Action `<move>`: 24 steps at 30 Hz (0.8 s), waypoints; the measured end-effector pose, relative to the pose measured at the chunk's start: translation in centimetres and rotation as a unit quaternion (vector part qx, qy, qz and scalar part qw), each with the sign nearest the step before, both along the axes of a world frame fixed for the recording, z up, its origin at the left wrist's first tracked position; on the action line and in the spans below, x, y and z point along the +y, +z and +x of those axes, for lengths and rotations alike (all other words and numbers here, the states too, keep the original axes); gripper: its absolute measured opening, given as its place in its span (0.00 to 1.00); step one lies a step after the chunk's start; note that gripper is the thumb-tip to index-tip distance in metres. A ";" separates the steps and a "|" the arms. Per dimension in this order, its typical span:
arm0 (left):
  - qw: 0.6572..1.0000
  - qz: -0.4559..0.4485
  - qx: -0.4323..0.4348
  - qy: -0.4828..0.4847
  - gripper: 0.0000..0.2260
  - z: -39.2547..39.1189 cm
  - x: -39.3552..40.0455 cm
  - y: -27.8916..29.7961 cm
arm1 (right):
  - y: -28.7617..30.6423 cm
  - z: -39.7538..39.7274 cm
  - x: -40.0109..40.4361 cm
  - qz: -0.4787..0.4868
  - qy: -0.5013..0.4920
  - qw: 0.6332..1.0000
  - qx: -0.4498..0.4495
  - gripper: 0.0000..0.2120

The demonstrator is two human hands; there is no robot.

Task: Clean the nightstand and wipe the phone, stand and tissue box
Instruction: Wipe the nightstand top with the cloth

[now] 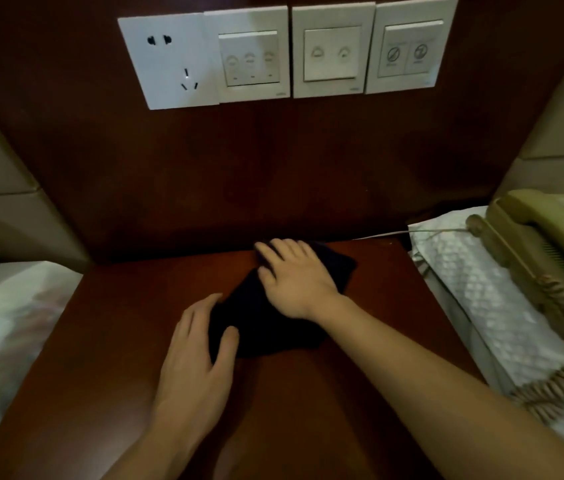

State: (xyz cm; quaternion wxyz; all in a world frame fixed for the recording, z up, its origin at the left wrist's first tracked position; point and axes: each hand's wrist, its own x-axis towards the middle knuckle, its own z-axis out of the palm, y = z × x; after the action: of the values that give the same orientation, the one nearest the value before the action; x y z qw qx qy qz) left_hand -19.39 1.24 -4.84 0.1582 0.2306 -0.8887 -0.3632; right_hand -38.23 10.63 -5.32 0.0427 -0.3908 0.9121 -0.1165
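Plainly no legible writing — both hands [239,313] on dark cloth [273,327].

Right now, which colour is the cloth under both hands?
Very dark, black or navy; the head view shows the cloth on the reddish-brown nightstand.

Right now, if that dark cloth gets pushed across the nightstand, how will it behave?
The dark folded cloth probably stays floppy and bunches: it lies flat, irregular-edged. It likely slides easily on the smooth reddish wooden nightstand top.
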 end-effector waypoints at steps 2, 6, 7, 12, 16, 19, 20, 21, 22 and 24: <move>1.000 0.005 -0.001 0.003 0.21 0.1 0.0 0.0 | -0.1 -2.5 4.2 0.003 -0.048 0.999 0.013 0.26; 1.000 0.008 0.000 0.001 0.22 0.0 0.0 -0.1 | -0.1 -6.7 11.4 0.008 -0.152 0.988 0.011 0.24; 1.000 0.006 -0.001 0.000 0.22 0.0 0.0 -0.1 | -0.1 -7.0 12.2 0.006 -0.167 0.986 -0.005 0.24; 1.000 -0.010 0.002 -0.006 0.22 0.0 0.3 -0.2 | -0.3 -2.8 13.5 0.016 -0.227 0.973 -0.033 0.28; 0.999 -0.029 -0.014 -0.009 0.21 -0.3 0.2 -0.3 | -0.3 -2.8 13.7 0.009 -0.244 0.969 -0.026 0.28; 0.999 -0.046 -0.021 -0.011 0.20 -0.4 0.2 -0.4 | 0.2 -5.9 12.0 0.008 -0.256 0.965 -0.053 0.29; 0.998 -0.052 -0.024 -0.012 0.20 -0.4 0.3 -0.4 | 0.3 -6.5 11.5 0.009 -0.260 0.964 -0.056 0.29; 0.998 -0.057 -0.026 -0.013 0.20 -0.4 0.3 -0.4 | 0.3 -6.8 11.1 0.010 -0.264 0.963 -0.056 0.29; 0.998 -0.060 -0.028 -0.013 0.20 -0.4 0.4 -0.4 | 0.4 -6.7 11.0 0.010 -0.266 0.962 -0.056 0.30; 0.998 -0.060 -0.031 -0.013 0.20 -0.3 0.3 -0.5 | 0.5 -4.9 11.6 0.014 -0.266 0.962 -0.054 0.31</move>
State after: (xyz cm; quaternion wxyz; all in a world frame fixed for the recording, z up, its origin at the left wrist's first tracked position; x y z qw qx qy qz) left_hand -19.68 1.50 -5.29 0.1389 0.2201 -0.9165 -0.3038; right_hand -43.09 22.26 -4.84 0.0645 -0.1265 0.9811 -0.1315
